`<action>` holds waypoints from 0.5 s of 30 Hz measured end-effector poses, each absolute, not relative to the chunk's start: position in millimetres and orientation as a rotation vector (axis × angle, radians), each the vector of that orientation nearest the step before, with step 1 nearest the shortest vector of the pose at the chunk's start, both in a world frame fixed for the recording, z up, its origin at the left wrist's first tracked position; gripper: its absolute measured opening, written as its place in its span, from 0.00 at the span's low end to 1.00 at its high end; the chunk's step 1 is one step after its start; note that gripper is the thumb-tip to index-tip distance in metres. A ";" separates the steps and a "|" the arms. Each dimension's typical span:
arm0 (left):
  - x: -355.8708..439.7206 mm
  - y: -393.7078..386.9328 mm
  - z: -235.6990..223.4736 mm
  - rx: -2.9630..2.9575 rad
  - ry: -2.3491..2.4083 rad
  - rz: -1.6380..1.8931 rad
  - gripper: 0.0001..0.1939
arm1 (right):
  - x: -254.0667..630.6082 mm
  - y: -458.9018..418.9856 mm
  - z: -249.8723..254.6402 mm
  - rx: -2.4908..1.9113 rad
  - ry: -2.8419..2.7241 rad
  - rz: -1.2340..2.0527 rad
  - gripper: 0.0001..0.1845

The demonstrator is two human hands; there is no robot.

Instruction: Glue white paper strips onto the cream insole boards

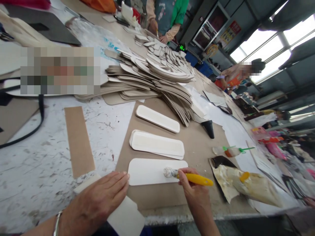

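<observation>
My right hand [197, 188] is closed on the yellow handle of a brush [198, 179], its whitened bristles down on a blank white strip [147, 172] with rounded corners, the nearest of three laid one behind another on a brown sheet [169, 196] that covers part of the tabletop [103, 131]. My left hand [98, 200] lies palm down and flat, fingers side by side, fingertips at the strip's left end, with a pale panel [126, 216] partly under it; it grips nothing that I can make out from my remote seat. Behind the nearest strip sit a small stack of pale strips [157, 144] and, beyond that, another pale strip [157, 118]. I judge the step in hand to be a coating pass, probably glue, somewhere in the middle of the strip's face; how much of that face is already wet I cannot tell. The next stroke calls for a light, even sweep toward the ends and edges, while the left fingertips steady the end without straying into the coating. Pressed too hard, the brush could shift the strip. At right lies a creased, smeared bag [256, 185]; farther back, heaped cut panels [147, 82] spread toward a co-worker [167, 19] across the tabletop.
</observation>
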State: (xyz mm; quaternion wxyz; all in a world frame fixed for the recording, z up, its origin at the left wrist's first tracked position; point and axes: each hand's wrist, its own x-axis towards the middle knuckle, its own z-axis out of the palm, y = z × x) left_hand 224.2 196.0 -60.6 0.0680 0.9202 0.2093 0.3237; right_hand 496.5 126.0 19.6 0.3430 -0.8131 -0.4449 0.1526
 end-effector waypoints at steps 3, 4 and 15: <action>224.2 197.6 -57.4 2.760 0.639 1.021 0.21 | 509.1 118.6 31.6 -2.215 -1.185 0.228 0.21; 223.9 198.2 -55.9 2.780 0.631 1.004 0.21 | 512.6 116.3 35.7 -2.236 -1.200 0.150 0.22; 221.2 198.2 -68.3 2.750 0.596 1.040 0.28 | 454.2 124.6 12.7 -1.905 -1.624 -0.200 0.10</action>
